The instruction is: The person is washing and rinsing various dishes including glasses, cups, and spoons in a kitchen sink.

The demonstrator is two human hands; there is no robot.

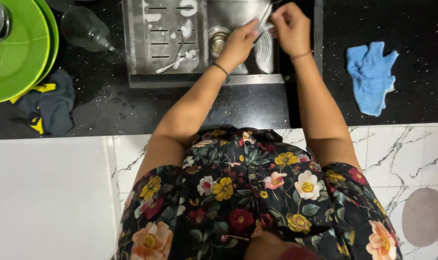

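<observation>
At 12 o'clock in my view, over the steel sink [296,67], both hands are up against one thin shiny utensil [264,18]. Left hand [240,42] has fingers pinched narrow on its lower part; right hand [290,28] is curled closed around the upper part, at 1 o'clock of the left. I can't tell what kind of utensil it is, too small and half hidden by fingers. It sits tilted, above the sink basin, just right of the drain [218,38].

At 9 o'clock of the hands, two spoons [179,48] lie on the slotted drain tray [142,48] inside the sink. Further at 9 o'clock, a clear glass [84,29] lies on its side on the black tabletop [411,96]. Stacked green plates [16,53] sit at the far 9 o'clock edge, with a dark cloth with yellow bits [50,106] at their 5 o'clock, touching the rim. Blue cloth [371,77] lies crumpled at 4 o'clock of the right hand, well apart from the sink.
</observation>
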